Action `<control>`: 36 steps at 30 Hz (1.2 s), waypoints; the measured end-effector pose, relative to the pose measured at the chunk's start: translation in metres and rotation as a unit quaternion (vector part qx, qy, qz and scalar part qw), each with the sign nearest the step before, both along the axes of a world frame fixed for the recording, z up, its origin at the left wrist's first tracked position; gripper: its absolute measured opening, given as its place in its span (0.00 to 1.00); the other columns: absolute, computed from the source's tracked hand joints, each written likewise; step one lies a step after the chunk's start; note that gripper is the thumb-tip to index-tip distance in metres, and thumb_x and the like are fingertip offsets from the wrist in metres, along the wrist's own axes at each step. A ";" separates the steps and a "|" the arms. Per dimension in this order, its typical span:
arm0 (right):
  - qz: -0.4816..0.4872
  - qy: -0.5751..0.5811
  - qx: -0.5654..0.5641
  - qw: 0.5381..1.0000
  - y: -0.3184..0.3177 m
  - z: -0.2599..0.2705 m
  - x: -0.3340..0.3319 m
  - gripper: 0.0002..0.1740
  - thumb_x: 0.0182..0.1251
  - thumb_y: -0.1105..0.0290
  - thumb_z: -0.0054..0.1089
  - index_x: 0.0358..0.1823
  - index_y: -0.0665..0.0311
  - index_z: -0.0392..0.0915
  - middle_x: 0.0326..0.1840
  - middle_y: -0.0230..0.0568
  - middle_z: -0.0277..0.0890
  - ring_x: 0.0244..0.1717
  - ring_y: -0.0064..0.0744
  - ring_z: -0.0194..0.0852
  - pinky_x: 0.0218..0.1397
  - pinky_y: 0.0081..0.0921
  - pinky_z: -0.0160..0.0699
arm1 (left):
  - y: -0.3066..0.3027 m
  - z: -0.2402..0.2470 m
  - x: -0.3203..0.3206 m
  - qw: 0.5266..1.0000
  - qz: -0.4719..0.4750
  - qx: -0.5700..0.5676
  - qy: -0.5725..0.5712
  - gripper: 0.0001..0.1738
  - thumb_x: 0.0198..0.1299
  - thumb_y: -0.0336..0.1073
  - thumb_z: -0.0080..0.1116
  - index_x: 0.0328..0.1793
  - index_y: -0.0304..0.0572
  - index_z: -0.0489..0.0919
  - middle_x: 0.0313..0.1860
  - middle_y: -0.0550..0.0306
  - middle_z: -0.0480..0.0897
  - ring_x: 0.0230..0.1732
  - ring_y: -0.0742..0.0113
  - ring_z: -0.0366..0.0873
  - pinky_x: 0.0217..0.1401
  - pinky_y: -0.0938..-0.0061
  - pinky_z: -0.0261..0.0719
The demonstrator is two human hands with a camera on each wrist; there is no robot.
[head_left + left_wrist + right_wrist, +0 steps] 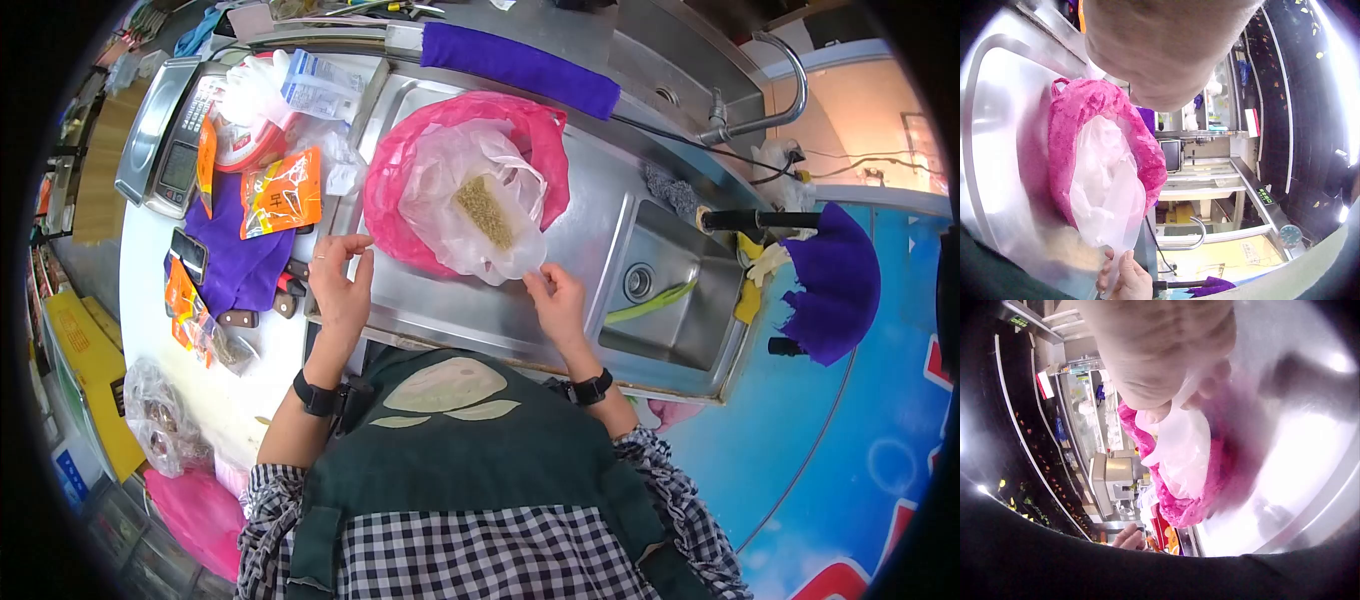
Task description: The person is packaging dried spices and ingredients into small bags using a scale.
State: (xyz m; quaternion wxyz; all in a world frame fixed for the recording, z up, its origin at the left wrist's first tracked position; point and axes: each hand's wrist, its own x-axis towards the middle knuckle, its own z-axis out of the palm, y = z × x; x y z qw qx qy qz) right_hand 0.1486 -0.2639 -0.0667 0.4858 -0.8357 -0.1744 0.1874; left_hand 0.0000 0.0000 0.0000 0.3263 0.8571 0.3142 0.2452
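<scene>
A white translucent plastic bag [430, 190] sits inside a crumpled pink plastic bag [390, 215] on the metal sink counter. Greenish-brown dry bits [484, 212] lie in the white bag's opening. My right hand [558, 305] pinches the near right edge of the white bag between thumb and fingers; the left wrist view shows this right hand [1129, 278] stretching the plastic edge taut. My left hand [342, 285] is raised just left of the pink bag, its fingers loosely bent with a gap between thumb and forefinger, holding nothing.
To the right is a sink basin [665, 335] with a green stalk [650, 300] in it. At left are orange packets [282, 193], a phone [188, 255], knife handles [285, 300], a purple cloth [240, 255] and a scale [182, 165]. A faucet [800, 90] stands behind.
</scene>
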 end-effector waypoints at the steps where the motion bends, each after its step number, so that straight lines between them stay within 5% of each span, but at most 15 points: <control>1: -0.014 0.028 0.007 0.999 0.001 0.003 0.000 0.12 0.62 0.66 0.68 0.38 0.69 0.81 0.27 0.42 0.80 0.25 0.30 0.74 0.31 0.27 0.71 | -0.001 0.001 0.002 1.000 -0.006 0.002 -0.004 0.09 0.52 0.25 0.62 0.40 0.42 0.82 0.35 0.55 0.79 0.38 0.61 0.77 0.43 0.68 0.74; 4: -0.032 0.059 0.034 0.997 0.007 0.020 0.002 0.13 0.62 0.66 0.68 0.37 0.71 0.80 0.25 0.42 0.77 0.24 0.25 0.71 0.30 0.25 0.69 | 0.004 0.004 0.007 1.000 -0.015 0.002 -0.002 0.09 0.52 0.24 0.62 0.40 0.42 0.82 0.34 0.56 0.79 0.38 0.61 0.77 0.42 0.68 0.74; 5: -0.023 0.003 0.139 0.990 0.064 -0.006 0.038 0.13 0.62 0.67 0.68 0.37 0.71 0.79 0.24 0.42 0.76 0.24 0.23 0.70 0.29 0.24 0.68 | 0.050 0.000 0.034 0.995 -0.011 0.083 -0.056 0.09 0.52 0.24 0.62 0.40 0.42 0.82 0.34 0.56 0.79 0.37 0.61 0.77 0.42 0.68 0.74; 21: -0.011 0.014 0.130 0.991 0.040 -0.018 0.022 0.11 0.62 0.70 0.68 0.38 0.71 0.79 0.26 0.39 0.76 0.25 0.23 0.71 0.31 0.23 0.69 | 0.030 -0.003 0.023 0.998 -0.008 0.045 -0.041 0.09 0.52 0.24 0.62 0.40 0.42 0.82 0.34 0.56 0.79 0.38 0.61 0.77 0.43 0.68 0.74; 24: -0.024 0.093 0.176 0.980 0.041 -0.008 0.025 0.11 0.62 0.70 0.68 0.38 0.71 0.79 0.25 0.40 0.77 0.26 0.23 0.71 0.31 0.23 0.69 | 0.029 -0.001 0.025 0.998 -0.012 0.040 -0.044 0.09 0.52 0.24 0.62 0.40 0.42 0.82 0.33 0.56 0.79 0.38 0.61 0.76 0.43 0.68 0.73; 27: -0.014 0.022 0.081 0.996 0.035 -0.020 0.022 0.11 0.63 0.69 0.67 0.38 0.71 0.79 0.26 0.39 0.78 0.26 0.22 0.71 0.30 0.23 0.69 | 0.025 -0.004 0.022 0.998 -0.012 0.037 -0.048 0.09 0.52 0.24 0.62 0.40 0.42 0.82 0.33 0.56 0.79 0.38 0.61 0.76 0.43 0.68 0.73; 29: 0.011 -0.017 0.109 0.994 0.031 -0.027 0.019 0.11 0.68 0.68 0.64 0.40 0.70 0.79 0.24 0.29 0.76 0.20 0.12 0.66 0.21 0.15 0.62 | 0.023 -0.004 0.018 0.999 -0.008 0.027 -0.037 0.09 0.52 0.24 0.62 0.40 0.42 0.82 0.33 0.56 0.79 0.38 0.61 0.76 0.42 0.68 0.73; 32: -0.022 0.053 0.090 0.994 0.030 0.000 0.019 0.12 0.63 0.68 0.67 0.38 0.72 0.79 0.27 0.40 0.79 0.27 0.22 0.71 0.31 0.23 0.70 | 0.022 -0.004 0.019 0.999 -0.010 0.030 -0.038 0.09 0.52 0.24 0.62 0.40 0.42 0.82 0.33 0.56 0.79 0.38 0.62 0.76 0.43 0.68 0.73; 36: -0.018 0.017 0.078 0.997 0.027 -0.005 0.015 0.12 0.63 0.68 0.67 0.38 0.72 0.79 0.28 0.41 0.79 0.27 0.24 0.72 0.32 0.23 0.70 | 0.017 -0.004 0.018 0.999 -0.005 0.021 -0.037 0.08 0.52 0.24 0.62 0.39 0.42 0.83 0.33 0.56 0.79 0.37 0.62 0.76 0.43 0.68 0.73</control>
